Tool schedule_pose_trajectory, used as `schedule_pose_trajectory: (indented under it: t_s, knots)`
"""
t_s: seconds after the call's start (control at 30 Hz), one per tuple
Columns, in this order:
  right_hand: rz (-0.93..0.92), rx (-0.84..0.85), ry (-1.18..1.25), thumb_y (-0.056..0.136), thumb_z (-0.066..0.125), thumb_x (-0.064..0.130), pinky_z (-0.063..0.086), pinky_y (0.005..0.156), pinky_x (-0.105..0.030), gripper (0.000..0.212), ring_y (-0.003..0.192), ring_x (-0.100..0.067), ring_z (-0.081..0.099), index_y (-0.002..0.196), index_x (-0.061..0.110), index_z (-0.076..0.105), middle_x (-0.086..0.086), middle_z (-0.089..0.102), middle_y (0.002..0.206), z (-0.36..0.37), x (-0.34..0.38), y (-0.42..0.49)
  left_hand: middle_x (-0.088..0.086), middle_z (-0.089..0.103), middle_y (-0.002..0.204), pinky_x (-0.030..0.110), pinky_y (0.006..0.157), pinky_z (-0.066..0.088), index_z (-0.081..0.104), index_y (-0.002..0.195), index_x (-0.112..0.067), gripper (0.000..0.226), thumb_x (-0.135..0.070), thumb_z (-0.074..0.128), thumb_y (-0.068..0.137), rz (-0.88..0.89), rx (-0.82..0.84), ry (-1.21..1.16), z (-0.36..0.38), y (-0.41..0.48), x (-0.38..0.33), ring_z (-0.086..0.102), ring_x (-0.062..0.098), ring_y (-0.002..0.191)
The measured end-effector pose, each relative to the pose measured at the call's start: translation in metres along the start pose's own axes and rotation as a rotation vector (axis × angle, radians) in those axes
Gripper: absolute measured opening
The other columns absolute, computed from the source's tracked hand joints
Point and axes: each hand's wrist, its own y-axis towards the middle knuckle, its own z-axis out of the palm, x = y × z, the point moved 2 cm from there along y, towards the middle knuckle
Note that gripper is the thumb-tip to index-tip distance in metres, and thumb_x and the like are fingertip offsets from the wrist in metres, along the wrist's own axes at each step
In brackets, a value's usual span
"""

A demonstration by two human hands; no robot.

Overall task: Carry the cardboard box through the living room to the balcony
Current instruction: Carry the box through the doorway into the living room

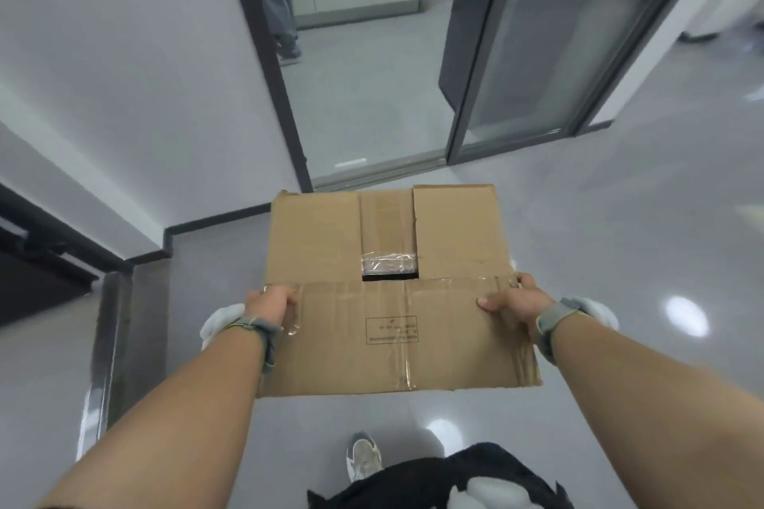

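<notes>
I hold a brown cardboard box (388, 326) in front of me at waist height, above the grey floor. Its top flaps are partly folded, with clear tape and a dark gap in the middle. My left hand (270, 302) grips the box's left edge and my right hand (514, 300) grips its right edge, thumbs on top. Both wrists wear grey bands.
Straight ahead is an open doorway (372, 95) with a dark frame and a floor track (372, 174). A glass sliding door (558, 54) stands to its right. Another person's legs (281, 4) are beyond the doorway at left. A dark threshold (103, 343) lies at my left.
</notes>
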Motion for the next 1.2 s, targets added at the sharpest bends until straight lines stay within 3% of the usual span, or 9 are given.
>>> schedule_pose_trajectory:
  t_s: [0.1,0.2,0.43,0.53,0.63,0.7,0.77,0.97,1.2]
  knots:
    - [0.039,-0.046,0.062,0.061,0.085,0.016,0.045,0.104,-0.053,0.09,0.118,-0.042,0.054,0.137,0.016,0.038,-0.019,0.055,0.132,-0.022,-0.004,0.007,0.021,0.059,0.112,0.032,0.074,0.037,0.059,0.124,0.003,0.047,-0.018,0.062,0.082,-0.017,0.044,-0.017,0.017,0.008,-0.032,0.051,0.03,0.089]
    - [0.065,-0.088,0.09,0.062,0.085,0.019,0.042,0.106,-0.052,0.088,0.121,-0.041,0.053,0.137,0.015,0.039,-0.018,0.054,0.134,-0.052,-0.007,0.019,0.025,0.061,0.124,0.034,0.076,0.042,0.061,0.121,0.005,0.046,-0.016,0.064,0.08,0.006,0.069,0.018,0.048,0.014,-0.075,0.053,0.032,0.09]
    - [0.078,-0.164,0.173,0.067,0.084,0.012,0.044,0.106,-0.047,0.077,0.119,-0.036,0.055,0.132,0.008,0.042,-0.019,0.057,0.131,-0.131,-0.001,0.063,0.033,0.062,0.12,0.045,0.078,0.051,0.056,0.125,0.007,0.053,-0.014,0.061,0.075,0.101,0.094,0.001,0.128,0.01,-0.17,0.061,0.041,0.096]
    - [0.084,-0.184,0.215,0.067,0.084,0.011,0.044,0.104,-0.043,0.075,0.111,-0.032,0.055,0.13,0.007,0.044,-0.019,0.057,0.129,-0.178,0.003,0.086,0.031,0.062,0.113,0.037,0.06,0.048,0.053,0.125,0.01,0.05,-0.007,0.06,0.078,0.139,0.086,-0.05,0.171,-0.007,-0.22,0.06,0.037,0.078]
    - [0.094,-0.212,0.253,0.066,0.084,0.01,0.044,0.105,-0.044,0.077,0.117,-0.035,0.055,0.132,0.008,0.044,-0.019,0.057,0.13,-0.224,0.007,0.106,0.018,0.052,0.076,0.024,0.037,0.038,0.05,0.1,0.004,0.018,0.001,0.056,0.084,0.165,0.081,-0.067,0.213,-0.025,-0.266,0.044,0.024,0.055]
    - [0.091,-0.232,0.281,0.065,0.084,0.009,0.044,0.105,-0.045,0.078,0.118,-0.036,0.055,0.132,0.008,0.045,-0.019,0.058,0.129,-0.255,0.01,0.12,0.012,0.042,0.066,0.018,0.026,0.032,0.042,0.084,-0.003,0.014,0.003,0.054,0.086,0.17,0.093,-0.073,0.241,-0.032,-0.292,0.04,0.022,0.052]
    - [0.093,-0.244,0.301,0.064,0.084,0.008,0.044,0.105,-0.046,0.079,0.118,-0.037,0.056,0.133,0.009,0.044,-0.018,0.058,0.129,-0.278,0.012,0.131,0.011,0.041,0.067,0.019,0.024,0.03,0.041,0.092,-0.003,0.016,0.002,0.055,0.087,0.193,0.098,-0.036,0.262,-0.04,-0.313,0.04,0.023,0.053]
    - [0.114,-0.312,0.378,0.064,0.084,0.006,0.045,0.103,-0.043,0.08,0.112,-0.035,0.056,0.134,0.01,0.045,-0.016,0.058,0.12,-0.335,0.007,0.155,0.01,0.049,0.081,0.025,0.049,0.026,0.039,0.111,-0.007,0.033,-0.009,0.06,0.085,0.274,0.113,0.074,0.318,-0.039,-0.375,0.04,0.02,0.059]
    - [0.177,-0.386,0.472,0.065,0.082,0.005,0.045,0.104,-0.047,0.077,0.117,-0.038,0.057,0.133,0.008,0.046,-0.019,0.06,0.126,-0.386,-0.003,0.19,0.01,0.047,0.072,0.027,0.051,0.033,0.046,0.115,-0.002,0.037,-0.009,0.061,0.081,0.312,0.208,0.125,0.39,-0.032,-0.448,0.047,0.023,0.061]
